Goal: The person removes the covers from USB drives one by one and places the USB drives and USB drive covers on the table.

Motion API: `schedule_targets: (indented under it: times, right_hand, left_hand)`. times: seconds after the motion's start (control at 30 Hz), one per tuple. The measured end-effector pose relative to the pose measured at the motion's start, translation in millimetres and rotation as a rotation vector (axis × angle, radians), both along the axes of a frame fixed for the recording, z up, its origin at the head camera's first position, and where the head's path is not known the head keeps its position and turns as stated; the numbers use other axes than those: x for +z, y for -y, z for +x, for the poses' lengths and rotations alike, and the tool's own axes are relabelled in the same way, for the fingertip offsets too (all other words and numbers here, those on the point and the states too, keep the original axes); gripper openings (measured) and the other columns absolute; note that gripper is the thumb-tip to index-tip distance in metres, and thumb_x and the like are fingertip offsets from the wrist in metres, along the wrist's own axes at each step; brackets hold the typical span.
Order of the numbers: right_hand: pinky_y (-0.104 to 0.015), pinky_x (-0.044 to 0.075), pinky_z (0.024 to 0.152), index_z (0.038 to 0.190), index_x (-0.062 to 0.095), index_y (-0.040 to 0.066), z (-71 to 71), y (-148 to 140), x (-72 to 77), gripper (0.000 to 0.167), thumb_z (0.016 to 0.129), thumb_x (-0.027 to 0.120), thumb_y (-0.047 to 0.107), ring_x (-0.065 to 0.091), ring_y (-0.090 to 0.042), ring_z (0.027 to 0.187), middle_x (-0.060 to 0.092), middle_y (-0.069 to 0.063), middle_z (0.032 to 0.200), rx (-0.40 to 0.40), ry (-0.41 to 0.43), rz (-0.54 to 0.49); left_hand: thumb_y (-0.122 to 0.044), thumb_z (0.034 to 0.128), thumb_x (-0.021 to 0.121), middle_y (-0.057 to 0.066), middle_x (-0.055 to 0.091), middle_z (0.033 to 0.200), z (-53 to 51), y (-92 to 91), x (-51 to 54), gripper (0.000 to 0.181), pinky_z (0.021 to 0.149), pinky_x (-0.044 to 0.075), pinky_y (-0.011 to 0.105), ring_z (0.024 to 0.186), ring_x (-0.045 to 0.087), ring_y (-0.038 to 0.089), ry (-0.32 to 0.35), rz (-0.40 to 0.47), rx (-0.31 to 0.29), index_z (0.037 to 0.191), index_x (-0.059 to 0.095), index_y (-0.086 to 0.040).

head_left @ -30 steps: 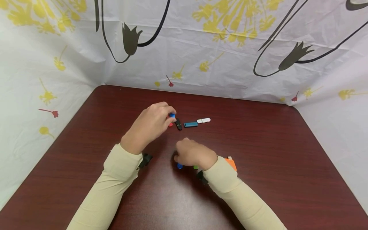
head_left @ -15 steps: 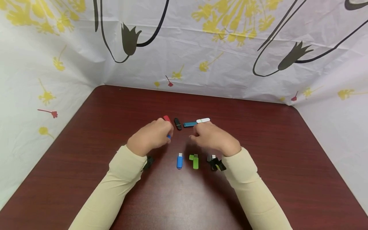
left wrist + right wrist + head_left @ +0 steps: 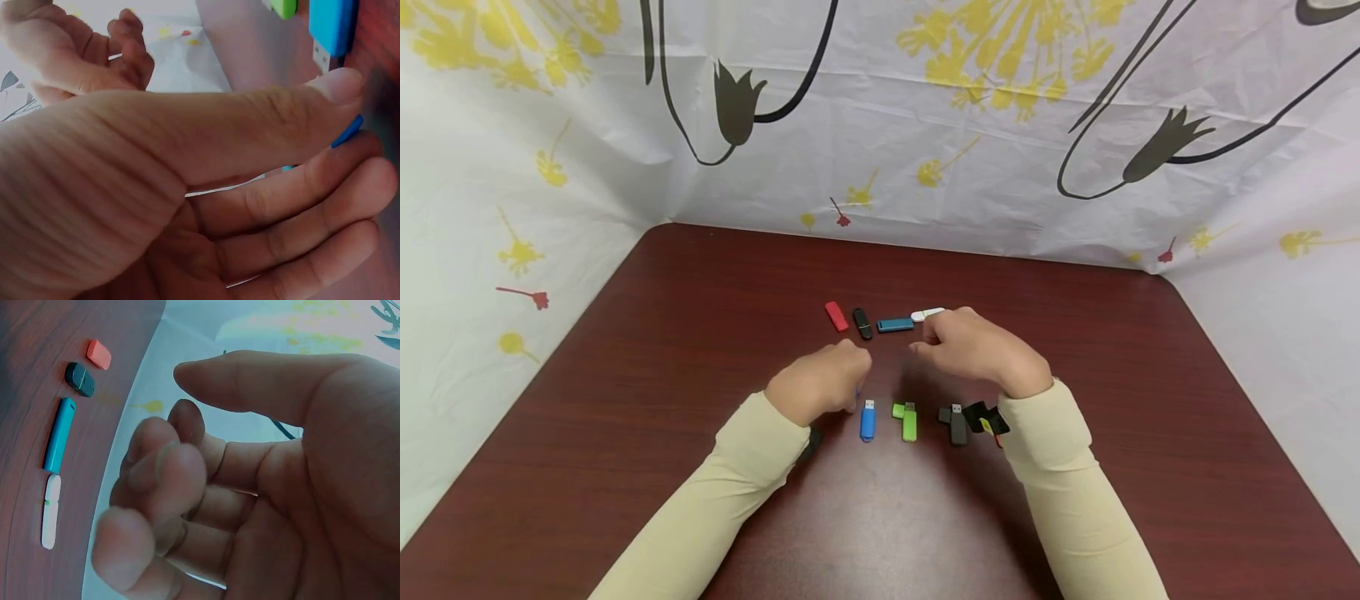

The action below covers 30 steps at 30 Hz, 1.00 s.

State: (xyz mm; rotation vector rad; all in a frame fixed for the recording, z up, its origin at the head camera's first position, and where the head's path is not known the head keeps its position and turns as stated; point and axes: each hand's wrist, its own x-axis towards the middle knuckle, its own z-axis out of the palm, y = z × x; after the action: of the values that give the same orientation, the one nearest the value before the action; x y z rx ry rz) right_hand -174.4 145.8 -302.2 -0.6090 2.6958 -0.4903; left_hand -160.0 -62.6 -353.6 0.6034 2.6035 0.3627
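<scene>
My left hand (image 3: 822, 382) pinches a small blue piece (image 3: 348, 131), perhaps a cap, between thumb and index finger; most of it is hidden. Just beside that hand lies a blue USB stick (image 3: 868, 423), its metal plug bare and pointing away from me. My right hand (image 3: 985, 350) hovers over the table with loosely bent fingers and holds nothing. Below it are a green USB stick (image 3: 909, 423) and a dark grey USB stick (image 3: 958, 427), both with plugs showing. The right wrist view shows the thumb (image 3: 231, 378) apart from the fingers.
A far row holds a red stick-like piece (image 3: 837, 317), a black one (image 3: 862, 323), a teal one (image 3: 895, 325) and a white one (image 3: 927, 315). An orange item (image 3: 999, 442) is mostly behind the right wrist. Printed white sheeting (image 3: 880, 150) surrounds the brown table (image 3: 1112, 375).
My left hand has carried the blue piece from the far row toward me, beside the blue USB stick. My right hand has moved off that stick, away and to the right.
</scene>
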Motion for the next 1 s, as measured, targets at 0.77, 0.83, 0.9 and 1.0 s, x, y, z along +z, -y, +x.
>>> schedule_targets:
  times: [0.77, 0.83, 0.9, 1.0]
  right_hand:
    - [-0.028, 0.04, 0.059, 0.07, 0.058, 0.013, -1.1, -1.5, -0.5, 0.039, 0.108, 0.063, 0.021, 0.046, -0.012, 0.056, 0.051, 0.002, 0.063, 0.006, 0.049, 0.028]
    - [-0.028, 0.041, 0.059, 0.071, 0.058, 0.013, -1.1, -1.6, -0.8, 0.039, 0.108, 0.064, 0.021, 0.046, -0.012, 0.056, 0.051, 0.002, 0.064, 0.007, 0.05, 0.03]
    - [-0.028, 0.041, 0.059, 0.071, 0.058, 0.013, -1.2, -1.7, -1.0, 0.039, 0.108, 0.063, 0.021, 0.046, -0.012, 0.056, 0.051, 0.001, 0.064, 0.008, 0.052, 0.03]
    - [-0.028, 0.041, 0.059, 0.071, 0.058, 0.012, -1.6, -1.7, -1.7, 0.039, 0.108, 0.063, 0.021, 0.046, -0.012, 0.056, 0.051, 0.001, 0.064, 0.011, 0.056, 0.03]
  left_hand:
    - [0.005, 0.0956, 0.071, 0.005, 0.057, 0.067, -9.7, -4.9, -25.3, 0.023, 0.052, 0.039, 0.029, 0.058, 0.049, 0.014, 0.026, -0.026, -0.005, 0.077, 0.067, -0.008]
    - [0.007, 0.0955, 0.071, 0.006, 0.057, 0.067, -0.5, -7.2, -8.1, 0.024, 0.053, 0.039, 0.028, 0.059, 0.049, 0.014, 0.035, -0.03, 0.009, 0.077, 0.066, -0.007]
    - [0.008, 0.0958, 0.071, 0.006, 0.056, 0.067, 4.3, -7.3, -2.0, 0.023, 0.053, 0.039, 0.028, 0.059, 0.049, 0.014, 0.029, -0.03, 0.007, 0.078, 0.066, -0.006]
    - [0.007, 0.096, 0.072, 0.004, 0.054, 0.067, 7.6, -7.3, 1.6, 0.022, 0.054, 0.039, 0.027, 0.06, 0.049, 0.013, 0.014, -0.037, -0.007, 0.08, 0.065, -0.007]
